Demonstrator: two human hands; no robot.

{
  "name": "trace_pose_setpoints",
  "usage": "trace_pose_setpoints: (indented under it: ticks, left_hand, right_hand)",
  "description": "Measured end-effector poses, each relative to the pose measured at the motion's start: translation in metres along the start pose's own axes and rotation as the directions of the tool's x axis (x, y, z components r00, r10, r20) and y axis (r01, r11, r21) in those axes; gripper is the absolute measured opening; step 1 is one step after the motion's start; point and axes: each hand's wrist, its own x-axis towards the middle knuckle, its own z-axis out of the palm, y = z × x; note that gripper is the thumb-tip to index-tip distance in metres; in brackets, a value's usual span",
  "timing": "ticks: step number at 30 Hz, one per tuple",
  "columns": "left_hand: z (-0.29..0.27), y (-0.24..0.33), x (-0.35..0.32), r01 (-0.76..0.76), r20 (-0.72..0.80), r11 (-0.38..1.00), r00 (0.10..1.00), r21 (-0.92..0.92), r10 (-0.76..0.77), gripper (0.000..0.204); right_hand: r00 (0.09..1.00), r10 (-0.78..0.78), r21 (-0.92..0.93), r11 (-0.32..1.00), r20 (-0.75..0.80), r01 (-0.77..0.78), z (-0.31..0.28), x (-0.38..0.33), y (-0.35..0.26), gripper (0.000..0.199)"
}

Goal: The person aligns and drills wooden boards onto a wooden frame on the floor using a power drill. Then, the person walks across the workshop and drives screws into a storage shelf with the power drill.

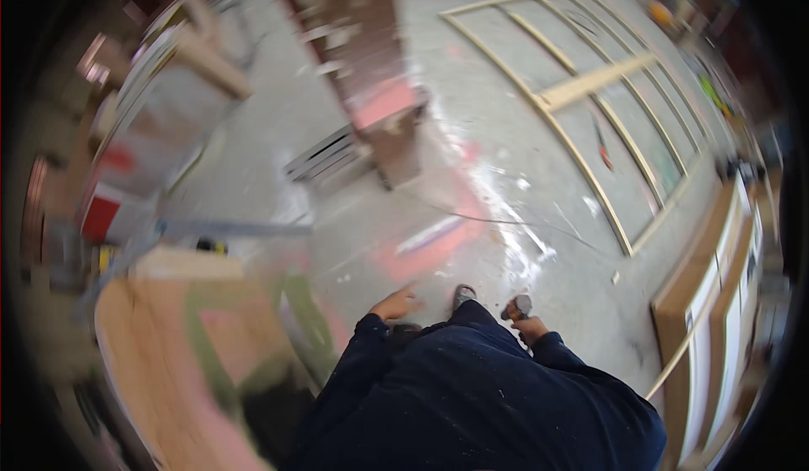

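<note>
My left hand (396, 304) hangs low in front of my body, its fingers stretched out and slightly blurred, with nothing visible in it. Beneath it lies the pink-stained concrete floor (358, 243). My right hand (529, 329) is closed around a small dark-grey tool with a rounded head (519, 306); blur and size hide its exact kind. One of my shoes (463, 293) shows between the two hands.
A wooden slat frame (581, 186) lies on the floor at the far right, with an orange-handled tool (603, 151) inside it. White-faced boards (704, 336) lean at right. A paint-stained wooden panel (156, 345) stands at left. A brown post (392, 138) rises ahead; a thin cable (480, 218) crosses the floor.
</note>
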Motion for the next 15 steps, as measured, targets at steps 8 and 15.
trace_pose_setpoints:
  ticks: [8, 15]
  left_hand:
    - [-0.042, 0.061, 0.144, -0.067, -0.288, 0.822, 0.950, -0.566, -0.121, 0.022]
    - [-0.084, 0.013, 0.151, 0.582, 0.039, 0.777, 0.805, -0.238, -0.591, 0.021]
  right_hand:
    - [0.968, -0.058, 0.000, 0.998, -0.243, 0.060, -0.048, 0.010, 0.028, 0.024]
    - [0.873, 0.055, 0.104, 0.995, -0.485, -0.005, -0.066, 0.067, 0.090, 0.017]
